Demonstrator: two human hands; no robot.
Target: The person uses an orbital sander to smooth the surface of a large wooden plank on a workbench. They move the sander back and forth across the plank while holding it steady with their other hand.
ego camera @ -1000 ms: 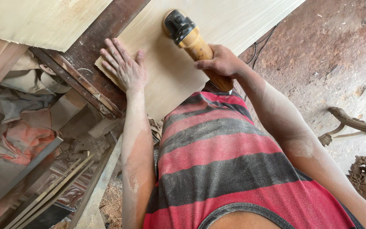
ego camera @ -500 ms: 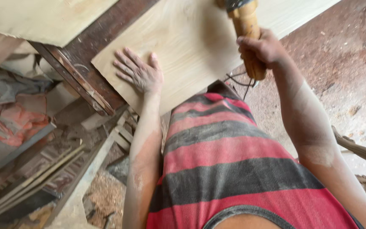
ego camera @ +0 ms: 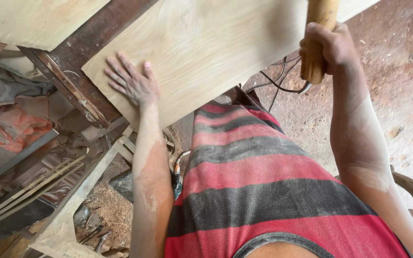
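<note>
One pale, grainy board is lying under the left hand, resting flat with fingers spread, while the right hand is gripping one yellow tool handle.

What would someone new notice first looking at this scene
First, the pale wooden panel filling the top centre, with the left hand pressed flat on its near edge. At upper right, the right hand grips a tan power-tool handle with a dark cord trailing. The red and grey striped shirt fills the foreground.
</note>
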